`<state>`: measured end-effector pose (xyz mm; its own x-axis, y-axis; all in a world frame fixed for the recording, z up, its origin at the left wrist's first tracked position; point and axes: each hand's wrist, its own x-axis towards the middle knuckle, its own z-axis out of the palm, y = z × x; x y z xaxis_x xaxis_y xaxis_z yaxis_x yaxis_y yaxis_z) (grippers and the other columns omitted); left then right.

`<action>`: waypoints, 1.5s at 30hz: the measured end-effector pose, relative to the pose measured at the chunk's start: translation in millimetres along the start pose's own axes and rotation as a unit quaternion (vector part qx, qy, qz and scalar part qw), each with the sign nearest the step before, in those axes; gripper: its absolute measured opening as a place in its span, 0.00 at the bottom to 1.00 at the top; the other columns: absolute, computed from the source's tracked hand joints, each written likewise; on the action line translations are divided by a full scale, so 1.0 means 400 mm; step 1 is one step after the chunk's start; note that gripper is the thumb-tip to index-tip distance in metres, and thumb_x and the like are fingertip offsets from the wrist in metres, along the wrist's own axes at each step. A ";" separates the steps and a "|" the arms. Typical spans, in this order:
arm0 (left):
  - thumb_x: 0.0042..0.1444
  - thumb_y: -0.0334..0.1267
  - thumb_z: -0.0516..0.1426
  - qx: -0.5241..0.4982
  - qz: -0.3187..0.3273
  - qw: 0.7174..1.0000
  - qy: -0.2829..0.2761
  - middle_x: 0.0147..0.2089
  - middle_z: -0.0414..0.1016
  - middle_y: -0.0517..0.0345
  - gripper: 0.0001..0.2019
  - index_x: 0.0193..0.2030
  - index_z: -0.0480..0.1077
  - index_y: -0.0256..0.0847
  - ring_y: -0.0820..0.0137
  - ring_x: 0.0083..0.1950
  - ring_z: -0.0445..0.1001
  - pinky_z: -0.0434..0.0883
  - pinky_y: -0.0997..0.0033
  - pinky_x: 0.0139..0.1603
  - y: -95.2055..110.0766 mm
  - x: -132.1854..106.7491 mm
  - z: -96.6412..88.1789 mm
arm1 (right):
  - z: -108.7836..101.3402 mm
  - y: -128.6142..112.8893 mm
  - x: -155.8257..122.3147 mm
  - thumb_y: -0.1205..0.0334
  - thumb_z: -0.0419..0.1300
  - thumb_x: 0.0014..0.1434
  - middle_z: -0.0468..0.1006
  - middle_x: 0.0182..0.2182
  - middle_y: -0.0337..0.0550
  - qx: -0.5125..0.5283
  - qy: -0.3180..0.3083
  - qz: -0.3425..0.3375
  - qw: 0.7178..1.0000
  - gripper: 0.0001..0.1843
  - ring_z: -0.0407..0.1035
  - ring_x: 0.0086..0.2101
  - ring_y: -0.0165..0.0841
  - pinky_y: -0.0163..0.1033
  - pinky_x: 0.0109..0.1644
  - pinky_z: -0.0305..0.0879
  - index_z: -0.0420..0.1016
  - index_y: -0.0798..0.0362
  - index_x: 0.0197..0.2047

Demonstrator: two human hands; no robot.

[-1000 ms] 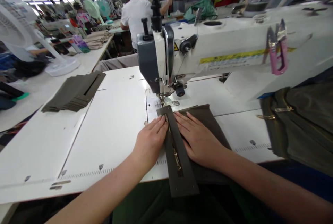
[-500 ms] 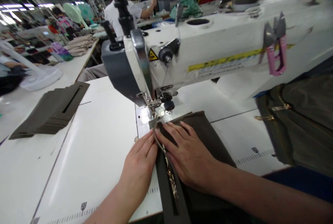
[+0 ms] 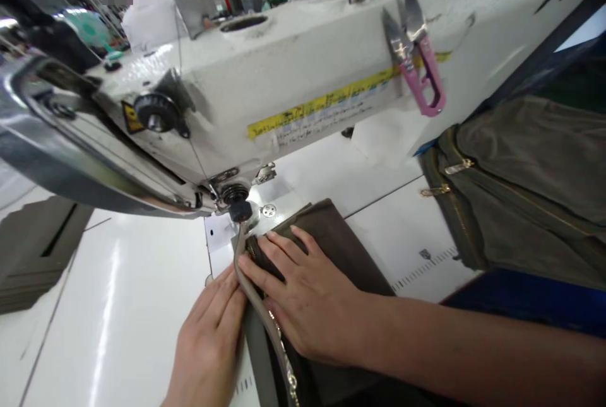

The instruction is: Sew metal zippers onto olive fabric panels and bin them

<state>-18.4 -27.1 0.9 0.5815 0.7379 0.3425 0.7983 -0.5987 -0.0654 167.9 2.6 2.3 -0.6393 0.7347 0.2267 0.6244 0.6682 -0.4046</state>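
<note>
My right hand (image 3: 312,306) lies on a dark olive fabric piece (image 3: 348,255), its fingers stretched forward and somewhat spread. Beside it, on the fabric's left edge, my left hand (image 3: 208,331) rests with fingers extended close together; its thumb is hidden. A narrow grey-brown strip (image 3: 258,303) curves between both hands and runs up under the sewing machine head (image 3: 161,161). Next to the strip, a metal zipper (image 3: 288,369) with a gold-coloured pull is partly covered by my right hand. The machine's front hides the needle.
Pink-handled thread snips (image 3: 421,66) hang on the machine arm (image 3: 312,60). On the right lies an olive fabric item (image 3: 534,186) with gold zippers. Cut olive panels (image 3: 38,249) are stacked at left on the white table (image 3: 137,306). A person in white (image 3: 146,22) is behind.
My view has shifted right and closer, so the machine looks larger and further left. Both hands stay on the fabric by the strip, which now bows out more.
</note>
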 end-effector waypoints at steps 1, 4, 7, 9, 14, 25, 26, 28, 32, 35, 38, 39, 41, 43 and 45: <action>0.57 0.29 0.44 0.002 0.002 1.000 0.001 0.51 0.70 0.42 0.17 0.53 0.62 0.33 0.58 0.52 0.69 0.71 0.58 0.48 -0.001 -0.001 0.001 | 0.000 0.000 0.000 0.59 0.44 0.62 0.57 0.58 0.55 0.000 0.001 -0.002 1.000 0.25 0.46 0.58 0.44 0.58 0.60 0.41 0.50 0.54 0.62; 0.57 0.29 0.45 0.008 0.006 1.000 0.001 0.52 0.69 0.42 0.17 0.53 0.62 0.33 0.59 0.52 0.69 0.71 0.59 0.49 -0.002 -0.001 0.002 | -0.001 0.001 0.000 0.59 0.44 0.62 0.57 0.58 0.55 0.004 0.006 -0.005 1.000 0.25 0.47 0.58 0.44 0.58 0.59 0.42 0.51 0.54 0.62; 0.58 0.28 0.44 0.013 0.008 1.000 -0.005 0.52 0.68 0.42 0.15 0.50 0.63 0.32 0.59 0.52 0.69 0.71 0.59 0.49 -0.001 0.006 0.000 | 0.000 0.005 -0.003 0.60 0.45 0.61 0.57 0.59 0.57 -0.001 0.007 -0.013 1.000 0.27 0.47 0.58 0.45 0.57 0.60 0.41 0.51 0.60 0.62; 0.59 0.28 0.43 0.019 0.006 1.000 -0.011 0.52 0.69 0.42 0.15 0.48 0.64 0.32 0.59 0.52 0.69 0.71 0.59 0.49 0.003 0.013 -0.002 | 0.002 0.009 -0.008 0.61 0.45 0.60 0.54 0.60 0.60 -0.017 0.003 -0.026 1.000 0.28 0.45 0.59 0.45 0.56 0.62 0.39 0.52 0.66 0.61; 0.59 0.25 0.40 0.005 -0.026 0.999 -0.027 0.52 0.68 0.41 0.16 0.50 0.61 0.30 0.61 0.54 0.67 0.69 0.55 0.52 0.026 0.014 -0.005 | 0.006 0.018 -0.018 0.63 0.45 0.61 0.51 0.61 0.58 -0.040 -0.010 -0.056 0.998 0.26 0.39 0.61 0.42 0.54 0.63 0.37 0.54 0.66 0.60; 0.60 0.25 0.41 -0.021 -0.030 0.999 0.004 0.52 0.69 0.41 0.17 0.50 0.65 0.31 0.60 0.56 0.66 0.65 0.52 0.56 0.036 -0.001 -0.004 | 0.012 0.011 -0.020 0.69 0.46 0.55 0.53 0.61 0.53 -0.089 -0.010 -0.084 0.992 0.30 0.41 0.61 0.42 0.55 0.62 0.44 0.53 0.61 0.62; 0.61 0.25 0.41 -0.016 -0.029 0.999 0.006 0.52 0.69 0.41 0.17 0.50 0.66 0.30 0.59 0.56 0.66 0.67 0.53 0.55 0.037 0.000 -0.005 | 0.011 0.010 -0.021 0.69 0.46 0.55 0.52 0.61 0.53 -0.092 -0.013 -0.084 0.992 0.30 0.40 0.61 0.42 0.55 0.62 0.43 0.53 0.60 0.62; 0.61 0.26 0.41 -0.011 -0.031 0.999 0.010 0.51 0.70 0.40 0.17 0.48 0.67 0.29 0.58 0.54 0.68 0.69 0.54 0.51 0.040 0.005 -0.006 | 0.011 0.008 -0.020 0.70 0.46 0.55 0.52 0.61 0.52 -0.098 -0.019 -0.082 0.992 0.29 0.39 0.61 0.41 0.54 0.62 0.43 0.54 0.61 0.61; 0.61 0.26 0.40 -0.020 -0.036 0.999 0.017 0.50 0.71 0.38 0.17 0.46 0.68 0.27 0.58 0.52 0.69 0.71 0.56 0.49 0.032 0.032 0.000 | 0.015 0.018 -0.004 0.71 0.45 0.55 0.53 0.61 0.52 -0.106 -0.019 -0.075 0.991 0.29 0.40 0.61 0.40 0.54 0.62 0.44 0.54 0.61 0.61; 0.61 0.25 0.40 -0.028 -0.037 0.999 0.025 0.48 0.71 0.38 0.17 0.45 0.68 0.27 0.60 0.51 0.70 0.71 0.57 0.48 0.009 0.064 0.008 | 0.020 0.037 0.025 0.70 0.44 0.56 0.54 0.60 0.53 -0.109 -0.010 -0.070 0.991 0.28 0.41 0.61 0.40 0.55 0.62 0.43 0.54 0.61 0.61; 0.61 0.26 0.40 -0.028 -0.041 0.998 0.032 0.46 0.72 0.39 0.17 0.44 0.68 0.27 0.61 0.50 0.70 0.71 0.58 0.49 -0.016 0.088 0.019 | 0.023 0.054 0.055 0.70 0.44 0.57 0.56 0.59 0.54 -0.114 -0.004 -0.066 0.991 0.28 0.43 0.61 0.40 0.54 0.62 0.45 0.54 0.61 0.61; 0.62 0.26 0.40 -0.027 -0.043 0.998 0.036 0.46 0.72 0.39 0.17 0.44 0.68 0.27 0.61 0.50 0.70 0.71 0.58 0.49 -0.023 0.091 0.023 | 0.024 0.059 0.062 0.70 0.45 0.56 0.57 0.59 0.53 -0.116 -0.002 -0.064 0.991 0.28 0.44 0.60 0.40 0.53 0.62 0.45 0.54 0.61 0.61; 0.62 0.26 0.40 -0.021 -0.044 0.998 0.049 0.46 0.72 0.40 0.17 0.45 0.68 0.27 0.62 0.50 0.70 0.70 0.59 0.49 -0.032 0.093 0.032 | 0.026 0.065 0.070 0.71 0.45 0.56 0.59 0.58 0.51 -0.118 0.002 -0.063 0.991 0.29 0.45 0.60 0.40 0.53 0.61 0.47 0.54 0.60 0.61; 0.62 0.27 0.40 -0.011 -0.045 0.997 0.057 0.47 0.71 0.41 0.17 0.46 0.68 0.28 0.62 0.50 0.70 0.71 0.61 0.49 -0.036 0.089 0.039 | 0.030 0.069 0.071 0.71 0.46 0.55 0.60 0.58 0.51 -0.119 0.007 -0.067 0.991 0.29 0.46 0.60 0.40 0.53 0.60 0.49 0.54 0.59 0.61; 0.63 0.27 0.40 -0.003 -0.049 0.997 0.065 0.47 0.72 0.42 0.17 0.45 0.69 0.29 0.63 0.50 0.70 0.71 0.62 0.49 -0.038 0.085 0.044 | 0.034 0.071 0.069 0.71 0.46 0.55 0.61 0.57 0.51 -0.120 0.014 -0.072 0.990 0.29 0.48 0.59 0.40 0.53 0.59 0.51 0.55 0.60 0.61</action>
<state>-8.0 12.4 -3.2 0.4759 0.7465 0.4650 0.8485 -0.5288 -0.0196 162.0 40.3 -15.0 -0.7190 0.6307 0.2918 0.6184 0.7723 -0.1453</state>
